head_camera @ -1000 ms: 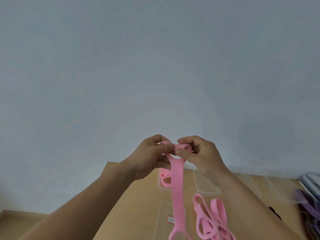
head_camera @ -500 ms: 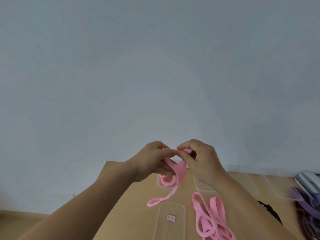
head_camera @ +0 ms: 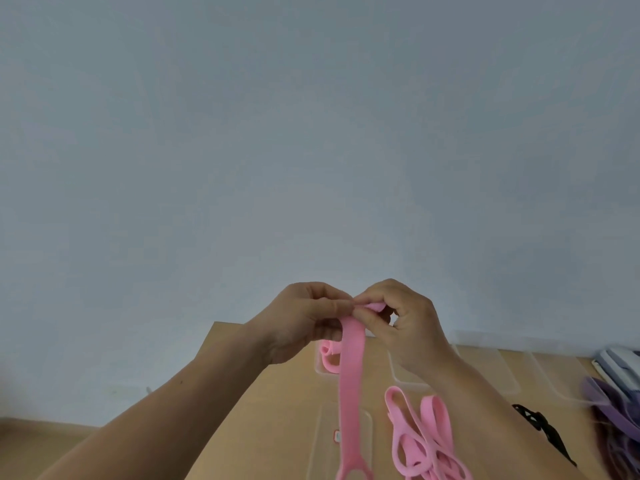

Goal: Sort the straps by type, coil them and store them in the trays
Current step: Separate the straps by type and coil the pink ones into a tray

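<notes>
Pinched at its top end by left hand (head_camera: pixel 304 320), fingers curled, and by right hand (head_camera: pixel 405 323), fingers curled round the small fold: pink strap (head_camera: pixel 351 375), hanging limp above the table (head_camera: pixel 270 410). Seems light, soft, springy, likely to unroll; best gripped at the rolled end. Behind, clear tray (head_camera: pixel 317 368) with a coiled pink band (head_camera: pixel 327 358). Rightward: loose pink straps (head_camera: pixel 426 441), more trays (head_camera: pixel 512 382), black strap (head_camera: pixel 540 424), purple straps (head_camera: pixel 609 407). Reach to tray looks unblocked.

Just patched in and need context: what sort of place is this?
Likely a plain indoor sorting station: a wooden table against a bare wall, clear plastic trays set out, and loose pink straps piled beside them.
</notes>
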The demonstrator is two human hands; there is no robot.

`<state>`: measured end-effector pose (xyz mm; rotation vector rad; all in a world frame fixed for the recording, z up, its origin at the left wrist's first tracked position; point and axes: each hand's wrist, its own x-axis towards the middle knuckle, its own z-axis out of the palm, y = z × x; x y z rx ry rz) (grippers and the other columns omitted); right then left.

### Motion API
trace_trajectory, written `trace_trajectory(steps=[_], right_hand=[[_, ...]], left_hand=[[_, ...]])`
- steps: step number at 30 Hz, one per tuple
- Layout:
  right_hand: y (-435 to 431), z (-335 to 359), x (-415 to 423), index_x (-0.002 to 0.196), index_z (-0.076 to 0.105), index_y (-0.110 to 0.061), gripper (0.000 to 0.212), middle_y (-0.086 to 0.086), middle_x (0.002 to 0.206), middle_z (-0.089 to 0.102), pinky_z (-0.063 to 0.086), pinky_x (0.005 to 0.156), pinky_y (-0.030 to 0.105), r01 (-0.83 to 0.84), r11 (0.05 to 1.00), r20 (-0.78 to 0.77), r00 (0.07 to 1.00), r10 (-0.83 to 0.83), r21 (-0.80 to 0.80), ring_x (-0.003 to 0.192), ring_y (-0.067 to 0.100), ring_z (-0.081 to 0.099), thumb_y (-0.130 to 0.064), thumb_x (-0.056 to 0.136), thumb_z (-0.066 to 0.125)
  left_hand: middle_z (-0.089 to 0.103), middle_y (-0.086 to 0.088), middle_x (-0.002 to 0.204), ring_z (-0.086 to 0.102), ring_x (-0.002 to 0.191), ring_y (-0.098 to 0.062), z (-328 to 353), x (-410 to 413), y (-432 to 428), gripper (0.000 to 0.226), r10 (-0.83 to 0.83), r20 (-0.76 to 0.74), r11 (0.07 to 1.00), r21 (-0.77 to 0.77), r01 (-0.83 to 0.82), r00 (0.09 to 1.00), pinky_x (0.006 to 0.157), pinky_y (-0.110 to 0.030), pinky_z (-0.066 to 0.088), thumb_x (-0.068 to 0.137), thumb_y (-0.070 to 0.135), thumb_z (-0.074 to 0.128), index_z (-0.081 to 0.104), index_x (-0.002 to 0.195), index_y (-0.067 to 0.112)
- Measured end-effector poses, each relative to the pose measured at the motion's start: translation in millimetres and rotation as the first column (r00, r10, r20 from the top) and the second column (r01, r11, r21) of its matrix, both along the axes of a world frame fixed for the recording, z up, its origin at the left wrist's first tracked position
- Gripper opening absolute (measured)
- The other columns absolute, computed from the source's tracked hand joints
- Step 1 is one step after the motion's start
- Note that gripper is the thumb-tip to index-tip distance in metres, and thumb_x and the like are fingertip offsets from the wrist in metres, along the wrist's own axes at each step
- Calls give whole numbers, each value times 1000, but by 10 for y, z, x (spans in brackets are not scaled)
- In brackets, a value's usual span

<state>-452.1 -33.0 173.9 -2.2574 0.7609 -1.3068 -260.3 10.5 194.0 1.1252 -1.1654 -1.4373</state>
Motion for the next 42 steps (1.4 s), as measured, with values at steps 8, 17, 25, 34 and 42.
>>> trace_trajectory(steps=[8,17,25,34,42], right_hand=[[-29,-9,41,102,70,-24,11,5,77,72,57,67,36,-133,860,142,987,72,492,66,26,67,-27,92,67],[-48,65,79,97,69,-27,15,-5,72,71,58,65,30,-72,904,133,991,17,422,59,14,66,-13,91,69],[13,33,43,97,71,-26,19,-28,90,67,47,71,8,42,988,-141,990,-21,149,81,-3,63,-9,89,71],[48,-23,45,89,71,-34,29,-14,88,72,52,72,16,-42,959,57,998,27,280,80,5,67,-7,82,77],[-3,40,18,92,73,-20,8,4,74,72,51,59,23,-206,777,184,976,118,594,66,20,67,-26,87,72]], left_hand=[[73,-15,92,72,88,-33,-49,-29,1,18,202,241,944,-307,-123,949,86,-54,57,80,16,78,69,93,7],[76,-9,97,74,92,-26,-58,-17,3,28,37,218,976,-216,11,975,79,-38,61,95,31,64,64,107,5],[72,-26,96,70,81,-32,-31,-1,55,37,-34,121,999,-13,35,992,70,-36,58,89,28,65,65,103,-6],[70,-27,96,68,83,-34,-74,-10,65,18,46,-43,999,21,-45,998,84,-45,55,87,4,70,64,103,-1],[69,-27,99,70,86,-38,-100,9,68,19,88,105,976,-210,-65,991,76,-41,57,86,-8,67,63,104,-1]])
